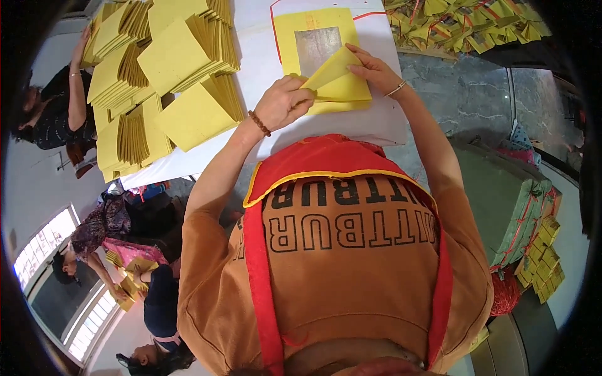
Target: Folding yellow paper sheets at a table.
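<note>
A yellow sheet of paper with a silver-grey rectangle in its middle lies on the white-covered table. Its near part is lifted and bent over, forming a slanted flap that covers some of the silver patch. At the flap's left end, my left hand is closed on the paper with the fingers curled in. My right hand grips the flap's right side, its fingers reaching over the upper corner. How many sheets lie in the fold I cannot tell.
Stacks of folded yellow papers fill the table's left side. More yellow papers with red strips are heaped at the far right. A green wrapped bale stands to my right. Other people handle yellow papers on the left.
</note>
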Action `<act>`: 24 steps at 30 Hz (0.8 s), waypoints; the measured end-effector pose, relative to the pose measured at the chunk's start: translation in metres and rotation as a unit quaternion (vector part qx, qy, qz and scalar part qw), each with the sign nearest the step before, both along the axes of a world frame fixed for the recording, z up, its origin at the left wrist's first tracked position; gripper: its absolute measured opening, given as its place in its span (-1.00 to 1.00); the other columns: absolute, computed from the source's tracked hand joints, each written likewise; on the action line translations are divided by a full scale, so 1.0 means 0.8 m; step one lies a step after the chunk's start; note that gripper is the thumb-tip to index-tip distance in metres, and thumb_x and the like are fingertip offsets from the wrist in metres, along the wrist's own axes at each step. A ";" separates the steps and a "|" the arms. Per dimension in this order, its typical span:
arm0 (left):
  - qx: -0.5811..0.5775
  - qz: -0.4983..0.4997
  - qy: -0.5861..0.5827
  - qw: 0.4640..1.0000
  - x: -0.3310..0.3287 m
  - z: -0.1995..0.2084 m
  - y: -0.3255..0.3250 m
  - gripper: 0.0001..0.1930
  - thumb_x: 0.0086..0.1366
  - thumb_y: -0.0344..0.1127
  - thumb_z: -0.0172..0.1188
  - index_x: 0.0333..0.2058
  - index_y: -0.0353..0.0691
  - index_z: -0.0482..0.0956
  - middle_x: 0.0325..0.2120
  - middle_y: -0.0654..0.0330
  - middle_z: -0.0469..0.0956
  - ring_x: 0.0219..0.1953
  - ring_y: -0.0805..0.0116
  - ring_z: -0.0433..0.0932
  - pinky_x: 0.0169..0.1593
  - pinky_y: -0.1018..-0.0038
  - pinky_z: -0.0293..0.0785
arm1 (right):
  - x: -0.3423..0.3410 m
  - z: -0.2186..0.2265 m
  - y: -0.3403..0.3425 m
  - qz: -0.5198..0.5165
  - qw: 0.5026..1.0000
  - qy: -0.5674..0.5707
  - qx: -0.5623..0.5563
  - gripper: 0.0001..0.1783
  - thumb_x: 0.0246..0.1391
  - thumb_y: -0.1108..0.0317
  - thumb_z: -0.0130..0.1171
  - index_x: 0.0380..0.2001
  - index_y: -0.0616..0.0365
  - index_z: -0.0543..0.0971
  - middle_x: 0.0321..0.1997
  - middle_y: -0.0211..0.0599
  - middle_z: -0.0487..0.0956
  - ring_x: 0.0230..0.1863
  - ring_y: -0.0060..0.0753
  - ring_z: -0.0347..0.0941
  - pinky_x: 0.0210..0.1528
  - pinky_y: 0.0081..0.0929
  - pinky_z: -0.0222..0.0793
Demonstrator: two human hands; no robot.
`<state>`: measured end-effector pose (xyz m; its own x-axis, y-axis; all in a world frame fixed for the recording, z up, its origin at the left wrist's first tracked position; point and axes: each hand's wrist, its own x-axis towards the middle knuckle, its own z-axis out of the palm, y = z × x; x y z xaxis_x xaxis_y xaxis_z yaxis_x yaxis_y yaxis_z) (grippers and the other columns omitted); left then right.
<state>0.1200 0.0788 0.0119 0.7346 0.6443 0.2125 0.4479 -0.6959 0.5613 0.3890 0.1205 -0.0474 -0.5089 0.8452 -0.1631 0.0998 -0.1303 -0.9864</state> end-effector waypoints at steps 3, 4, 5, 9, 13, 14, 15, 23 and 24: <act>-0.054 0.033 0.001 0.998 -0.001 0.005 0.003 -0.90 0.07 -0.37 0.10 -0.44 -0.24 0.51 -0.45 0.08 0.43 -0.32 0.14 0.43 -0.20 0.33 0.38 | -0.001 -0.001 0.000 -0.008 1.000 0.007 -0.013 -0.55 0.13 0.26 0.04 0.06 0.25 0.39 0.35 -0.35 0.05 0.31 -0.54 -0.04 0.25 -0.53 -0.05; -0.073 0.033 0.010 0.997 -0.002 0.006 0.004 -0.89 0.07 -0.38 0.11 -0.42 -0.26 0.52 -0.45 0.07 0.43 -0.32 0.13 0.42 -0.22 0.33 0.38 | 0.000 -0.001 0.000 -0.005 1.000 0.008 -0.010 -0.55 0.13 0.26 0.04 0.05 0.26 0.39 0.35 -0.34 0.05 0.31 -0.54 -0.04 0.25 -0.53 -0.05; -0.092 0.033 0.020 0.995 -0.002 0.007 0.006 -0.88 0.07 -0.39 0.12 -0.41 -0.29 0.52 -0.45 0.06 0.42 -0.33 0.11 0.42 -0.25 0.34 0.38 | 0.000 -0.001 0.001 -0.002 1.000 0.010 -0.006 -0.55 0.13 0.26 0.04 0.05 0.26 0.40 0.35 -0.34 0.05 0.32 -0.54 -0.05 0.25 -0.52 -0.05; -0.083 0.027 -0.001 0.996 -0.003 0.005 0.007 -0.87 0.07 -0.38 0.10 -0.41 -0.29 0.53 -0.47 0.06 0.42 -0.33 0.12 0.42 -0.25 0.34 0.39 | -0.001 0.002 0.000 0.000 1.000 -0.002 -0.001 -0.56 0.13 0.26 0.04 0.04 0.25 0.41 0.35 -0.34 0.04 0.32 -0.54 -0.05 0.25 -0.53 -0.05; -0.087 0.023 0.012 0.996 -0.004 0.006 0.007 -0.87 0.07 -0.38 0.09 -0.40 -0.28 0.52 -0.48 0.05 0.43 -0.36 0.11 0.44 -0.27 0.34 0.40 | 0.001 0.000 0.001 0.005 1.000 0.005 -0.002 -0.57 0.13 0.24 0.03 0.03 0.22 0.42 0.35 -0.32 0.04 0.34 -0.51 -0.09 0.26 -0.52 -0.08; -0.082 0.024 0.011 0.996 -0.004 0.007 0.007 -0.87 0.07 -0.38 0.09 -0.40 -0.28 0.52 -0.48 0.05 0.43 -0.37 0.11 0.45 -0.28 0.35 0.41 | 0.001 0.000 0.001 0.007 1.000 -0.004 0.000 -0.57 0.14 0.22 0.02 0.03 0.21 0.43 0.35 -0.32 0.05 0.36 -0.49 -0.12 0.27 -0.51 -0.09; -0.082 0.024 0.011 0.996 -0.004 0.009 0.007 -0.87 0.07 -0.38 0.09 -0.40 -0.28 0.52 -0.48 0.05 0.43 -0.37 0.11 0.45 -0.28 0.35 0.41 | 0.003 -0.003 0.001 0.007 1.000 -0.004 0.000 -0.57 0.14 0.22 0.02 0.03 0.21 0.43 0.35 -0.32 0.05 0.36 -0.49 -0.12 0.27 -0.51 -0.09; -0.124 0.087 -0.047 0.987 -0.005 0.012 0.007 -0.88 0.05 -0.37 0.06 -0.44 -0.27 0.49 -0.33 0.11 0.51 -0.39 0.14 0.52 -0.31 0.37 0.47 | 0.010 -0.011 0.010 0.080 0.988 0.008 0.131 -0.34 0.07 -0.18 -0.13 0.00 0.15 0.43 0.17 -0.36 0.35 0.40 -0.32 -0.23 0.36 -0.25 -0.27; -0.125 0.088 -0.047 0.987 -0.006 0.012 0.008 -0.88 0.05 -0.37 0.06 -0.44 -0.27 0.49 -0.33 0.11 0.51 -0.39 0.14 0.52 -0.31 0.37 0.47 | 0.010 -0.009 0.009 0.081 0.988 0.008 0.130 -0.34 0.07 -0.18 -0.13 0.00 0.15 0.43 0.17 -0.36 0.35 0.40 -0.32 -0.23 0.36 -0.25 -0.27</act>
<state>0.1152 0.0852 0.0219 0.5918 0.8006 0.0937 0.4867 -0.4476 0.7502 0.3968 0.1281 -0.0548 -0.6418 0.7647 0.0584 0.0825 0.1445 -0.9861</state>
